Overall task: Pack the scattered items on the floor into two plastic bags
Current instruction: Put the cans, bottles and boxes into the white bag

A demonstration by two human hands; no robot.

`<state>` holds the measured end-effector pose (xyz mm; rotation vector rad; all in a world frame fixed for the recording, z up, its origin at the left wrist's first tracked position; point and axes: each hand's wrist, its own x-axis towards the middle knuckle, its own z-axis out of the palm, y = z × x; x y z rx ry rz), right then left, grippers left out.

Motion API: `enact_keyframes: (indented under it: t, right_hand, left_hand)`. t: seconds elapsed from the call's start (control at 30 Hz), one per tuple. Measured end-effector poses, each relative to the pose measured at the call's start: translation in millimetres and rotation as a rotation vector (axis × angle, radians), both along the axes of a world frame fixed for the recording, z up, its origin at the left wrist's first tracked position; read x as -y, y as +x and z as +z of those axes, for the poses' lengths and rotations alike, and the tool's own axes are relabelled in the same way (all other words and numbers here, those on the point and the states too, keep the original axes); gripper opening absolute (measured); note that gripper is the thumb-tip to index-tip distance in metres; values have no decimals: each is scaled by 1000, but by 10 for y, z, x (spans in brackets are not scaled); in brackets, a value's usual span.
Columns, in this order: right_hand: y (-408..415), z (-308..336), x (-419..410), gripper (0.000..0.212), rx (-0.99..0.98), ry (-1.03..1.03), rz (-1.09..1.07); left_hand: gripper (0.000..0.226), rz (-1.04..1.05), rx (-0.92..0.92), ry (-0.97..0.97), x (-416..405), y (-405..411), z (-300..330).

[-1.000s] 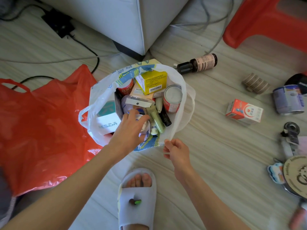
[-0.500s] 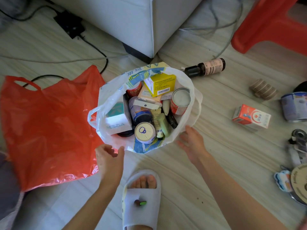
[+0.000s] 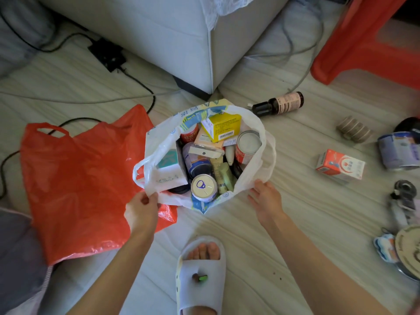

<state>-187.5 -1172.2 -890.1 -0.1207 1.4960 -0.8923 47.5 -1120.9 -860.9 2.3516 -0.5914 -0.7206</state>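
A white plastic bag [image 3: 261, 137] stands open on the floor, filled with several items: a yellow box [image 3: 221, 127], cans, tubes and a white box. My left hand [image 3: 142, 209] pinches the bag's near left rim. My right hand [image 3: 266, 200] grips the near right rim, with the fingers curled at the plastic. A red plastic bag [image 3: 77, 183] lies flat to the left. Scattered to the right are a dark bottle [image 3: 279, 105], a red and white carton [image 3: 339, 165], a purple can [image 3: 397, 151], a brown roll [image 3: 353, 130] and a round tin [image 3: 409, 251].
A grey sofa corner [image 3: 181, 42] stands just behind the bag, with black cables [image 3: 136, 80] on the floor to the left. A red stool [image 3: 363, 37] is at the upper right. My slippered foot [image 3: 201, 269] is below the bag. More small items lie along the right edge.
My left hand left the can inside the bag and now pinches the left rim. My right hand let go of the front rim and took hold of the right rim.
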Motion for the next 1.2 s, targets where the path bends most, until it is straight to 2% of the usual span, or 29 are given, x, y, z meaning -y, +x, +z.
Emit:
enact_keyframes:
  t: [0.07, 0.17, 0.23, 0.43, 0.5, 0.63, 0.77, 0.83, 0.9, 0.97, 1.07, 1.2]
  right_hand:
    - [42, 137, -136, 16, 13, -16, -36]
    - [-15, 374, -228, 16, 4, -31, -91]
    - [-132, 533, -221, 16, -71, -46, -86]
    - [-195, 778, -243, 22, -251, -107, -14]
    - [-204, 819, -246, 24, -304, -125, 21]
    - [-285, 887, -287, 25, -403, -157, 122]
    - [-403, 984, -334, 17, -508, -212, 207]
    - [-501, 1090, -305, 15, -588, -258, 272]
    - [-665, 1224, -245, 4, -697, -321, 395]
    - [-898, 1393, -159, 21, -871, -384, 606]
    - [-1320, 1636, -76, 40, -1123, -422, 892]
    - [-1898, 1667, -102, 46, -1280, -393, 1036]
  left_hand:
    - [13, 3, -28, 41, -8, 6, 114]
    - [26, 36, -96, 76, -7, 84, 224]
    - [29, 79, -187, 55, -20, 152, 269]
    - [10, 200, -517, -87, -86, 151, 467]
    - [4, 187, -485, -85, -84, 137, 497]
    - [9, 67, -213, -12, -133, 58, 546]
    - [12, -215, -28, -75, -149, -239, 814]
    - [11, -450, 9, -165, -78, -422, 942]
    - [17, -764, 125, -251, 27, -588, 1060]
    - [25, -1070, 323, -315, 171, -756, 1167]
    - [32, -1372, 600, -376, 413, -1126, 1398]
    - [45, -1776, 929, -378, 808, -1699, 1571]
